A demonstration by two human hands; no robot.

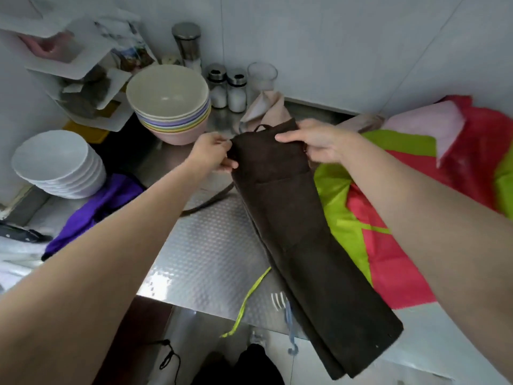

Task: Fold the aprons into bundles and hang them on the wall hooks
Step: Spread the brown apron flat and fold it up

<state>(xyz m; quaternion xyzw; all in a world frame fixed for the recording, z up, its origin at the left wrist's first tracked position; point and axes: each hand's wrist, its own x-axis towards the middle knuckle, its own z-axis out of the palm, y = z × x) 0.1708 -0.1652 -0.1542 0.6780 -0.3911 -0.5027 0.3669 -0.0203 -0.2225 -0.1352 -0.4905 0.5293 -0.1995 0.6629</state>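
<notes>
While the brown apron [299,232] lies lengthwise on the steel counter [211,245], already folded into a long narrow strip whose near end hangs past the counter's edge, the person works at its far end with both hands. The left hand [213,154] pinches the strip's far left corner between thumb and curled fingers; the right hand [319,143] rests across the far right corner with its fingers laid over the cloth and the thumb seemingly tucked under the edge, so it appears to grip the fabric too. A small loop [262,127] stands up at that far end, and a brown strap [211,200] trails out from under the strip onto the counter. By this reading the first folds are made, but the strip is not yet rolled or folded down into a bundle, and no hook shows in view. Much remains: a red and green apron [388,212] lies spread flat to the right, touching the brown one, a beige apron [266,109] is crumpled behind, a pink cloth [424,123] lies on the red one, and a purple cloth [105,204] is heaped beside the white bowls [55,162] at the left
</notes>
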